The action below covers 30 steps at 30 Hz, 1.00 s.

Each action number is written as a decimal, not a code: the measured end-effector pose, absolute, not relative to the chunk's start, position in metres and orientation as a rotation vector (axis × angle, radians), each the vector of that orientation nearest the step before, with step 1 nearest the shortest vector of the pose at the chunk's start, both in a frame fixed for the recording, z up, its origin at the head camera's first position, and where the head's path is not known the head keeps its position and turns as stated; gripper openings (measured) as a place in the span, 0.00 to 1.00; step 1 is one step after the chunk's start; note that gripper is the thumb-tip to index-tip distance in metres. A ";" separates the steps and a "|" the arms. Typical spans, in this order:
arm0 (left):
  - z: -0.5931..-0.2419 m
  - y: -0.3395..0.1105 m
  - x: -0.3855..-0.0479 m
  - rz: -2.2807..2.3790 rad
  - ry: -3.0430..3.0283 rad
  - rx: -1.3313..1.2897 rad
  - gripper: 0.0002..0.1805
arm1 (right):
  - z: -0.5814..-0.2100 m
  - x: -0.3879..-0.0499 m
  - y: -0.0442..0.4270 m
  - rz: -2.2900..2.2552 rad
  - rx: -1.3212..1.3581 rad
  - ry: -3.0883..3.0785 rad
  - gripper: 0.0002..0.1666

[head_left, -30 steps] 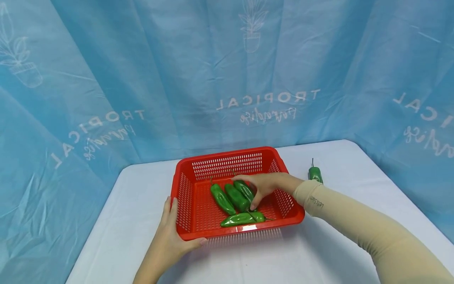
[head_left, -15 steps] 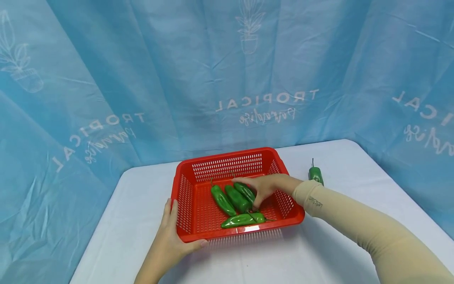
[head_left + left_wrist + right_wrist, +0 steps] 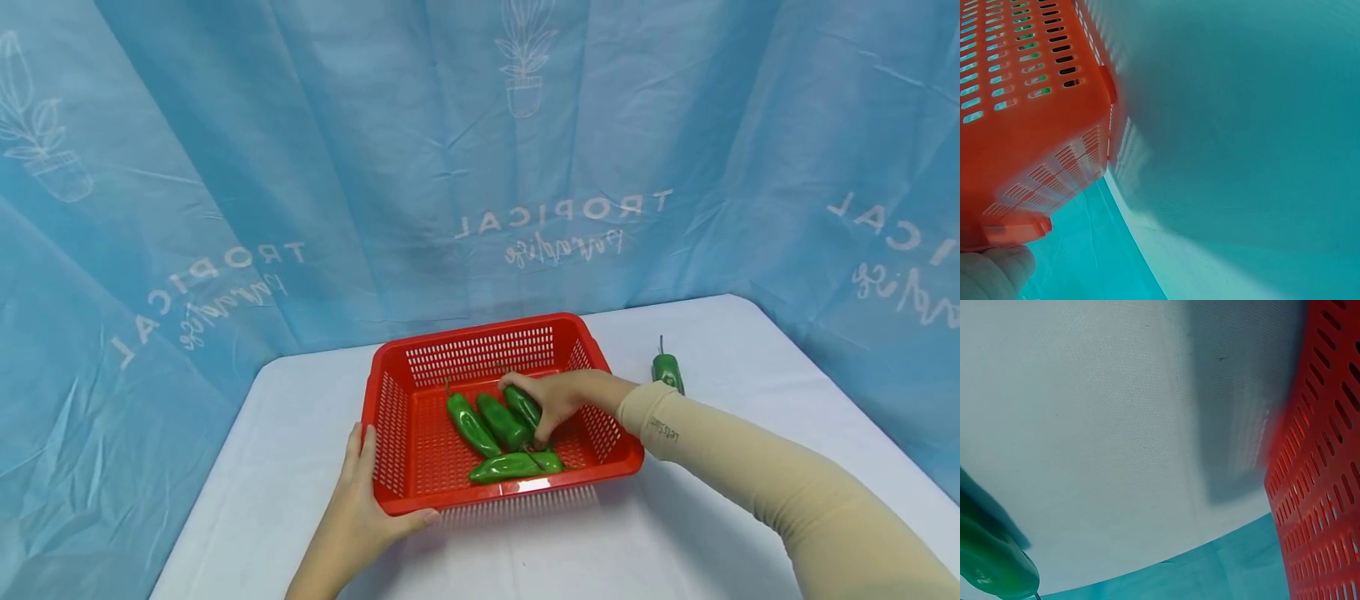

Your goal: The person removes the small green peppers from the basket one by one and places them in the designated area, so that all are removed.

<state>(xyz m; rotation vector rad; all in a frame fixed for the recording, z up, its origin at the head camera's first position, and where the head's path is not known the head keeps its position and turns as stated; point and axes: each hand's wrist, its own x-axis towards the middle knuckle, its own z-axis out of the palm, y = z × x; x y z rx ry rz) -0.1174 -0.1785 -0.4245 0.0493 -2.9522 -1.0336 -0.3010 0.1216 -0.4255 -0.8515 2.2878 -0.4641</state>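
In the head view, a red perforated plastic basket [image 3: 431,502] stands on the table with several glossy green peppers in it. My left hand [image 3: 348,512] holds its front left corner, fingers along the left side and thumb by the front rim. Inside the basket, my right hand [image 3: 558,396] grips a green pepper [image 3: 522,405], fingertips at the far end and thumb at the near end. Beside that lies another pepper [image 3: 502,422]. A longer pepper [image 3: 471,427] rests to the left, and a pepper [image 3: 506,467] lies crosswise near the front wall.
Right of the basket, one green pepper [image 3: 667,371] lies on the white tablecloth [image 3: 720,358], partly hidden by the sleeved right forearm [image 3: 750,467]. Blue printed curtains [image 3: 420,167] hang behind and at both sides. The basket's perforated wall [image 3: 1322,506] fills the right wrist view's right edge.
My right hand's fingertips have drawn in toward the thumb around the pepper, and its stem end has shifted slightly right. My left hand has stayed at the basket corner.
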 end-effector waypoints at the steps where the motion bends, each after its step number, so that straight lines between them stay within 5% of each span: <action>1: -0.425 -0.178 -0.117 -1.037 -2.953 0.053 0.80 | -0.426 -0.301 0.121 -0.455 -0.850 2.286 0.60; 17: -0.424 -0.177 -0.116 -1.036 -2.961 0.051 0.81 | -0.422 -0.298 0.128 -0.470 -0.835 2.350 0.62; 30: -0.423 -0.178 -0.117 -1.040 -2.932 0.020 0.80 | -0.365 -0.299 0.143 -0.944 -0.968 2.159 0.65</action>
